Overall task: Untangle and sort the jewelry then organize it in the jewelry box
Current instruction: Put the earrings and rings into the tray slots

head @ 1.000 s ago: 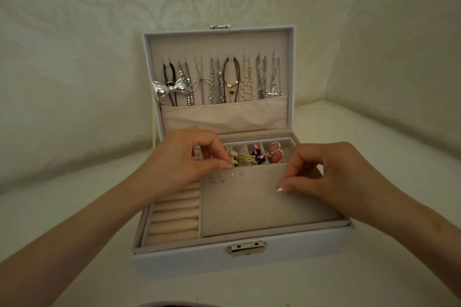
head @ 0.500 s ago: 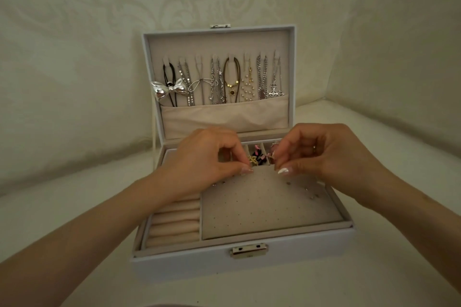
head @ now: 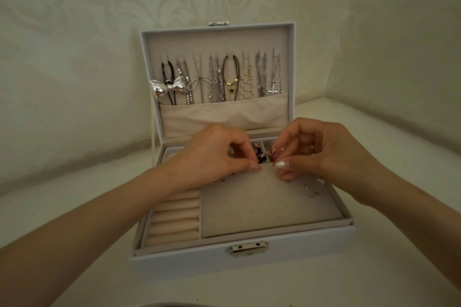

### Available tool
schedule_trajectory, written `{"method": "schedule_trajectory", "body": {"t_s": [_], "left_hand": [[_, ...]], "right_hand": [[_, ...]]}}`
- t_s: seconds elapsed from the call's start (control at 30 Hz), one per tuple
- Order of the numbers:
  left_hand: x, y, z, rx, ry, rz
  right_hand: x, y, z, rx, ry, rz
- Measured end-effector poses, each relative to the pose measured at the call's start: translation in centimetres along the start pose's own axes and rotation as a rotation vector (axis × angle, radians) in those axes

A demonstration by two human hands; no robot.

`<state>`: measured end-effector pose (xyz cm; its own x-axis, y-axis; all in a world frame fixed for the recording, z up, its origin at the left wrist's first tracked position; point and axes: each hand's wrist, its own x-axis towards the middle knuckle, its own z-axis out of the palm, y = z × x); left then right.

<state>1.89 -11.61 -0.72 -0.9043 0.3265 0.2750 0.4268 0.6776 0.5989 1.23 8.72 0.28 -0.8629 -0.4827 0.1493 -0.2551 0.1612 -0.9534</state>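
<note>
While both hands work at the far edge of the earring pad (head: 262, 202), the jewelry box (head: 299, 252) sits open on a pale surface right in front of the person, lid upright. Left hand (head: 214, 157): fingers curled, thumb and forefinger tips pressed together just at the pad's back edge. Right hand (head: 324, 154): same curled pinch, tips nearly meeting the left's. Probably a stud or its back is between them, but it's too small to see, so I can't tell what either hand holds. Necklaces (head: 219, 80) hang in a row inside the lid, ends tucked in the pocket. Mixed earrings (head: 260, 154) lie in the small compartments just behind the pad, and a few studs (head: 313, 192) are already seated at the pad's right. The ring rolls (head: 174, 217) to the left look bare. The step looks like seating a stud in a hole. To do it well: keep the post square to the pad, steady the pad edge with the other hand, press gently, and fill the row next to studs already in so pairs stay together. Risk: dropping the tiny piece into the compartments.
</note>
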Motion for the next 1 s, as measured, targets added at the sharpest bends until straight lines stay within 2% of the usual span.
{"method": "schedule_trajectory", "body": {"t_s": [0.1, 0.2, 0.33, 0.77, 1.0], "left_hand": [[0.2, 0.0, -0.3, -0.051, -0.067, -0.034], [0.0, -0.1, -1.4, -0.210, -0.117, -0.116], [0.0, -0.2, -1.9, -0.341, -0.093, -0.165], [0.4, -0.2, -0.2, -0.012, -0.067, 0.082], [0.3, -0.4, -0.3, 0.026, -0.051, 0.111]], "right_hand": [[0.0, 0.1, 0.1, -0.009, 0.001, -0.005], [-0.1, 0.1, 0.2, -0.011, 0.002, -0.012], [0.0, 0.2, 0.2, -0.003, 0.006, -0.018], [-0.2, 0.2, 0.0, 0.043, 0.035, -0.014], [-0.3, 0.3, -0.1, 0.062, 0.022, -0.015]]}}
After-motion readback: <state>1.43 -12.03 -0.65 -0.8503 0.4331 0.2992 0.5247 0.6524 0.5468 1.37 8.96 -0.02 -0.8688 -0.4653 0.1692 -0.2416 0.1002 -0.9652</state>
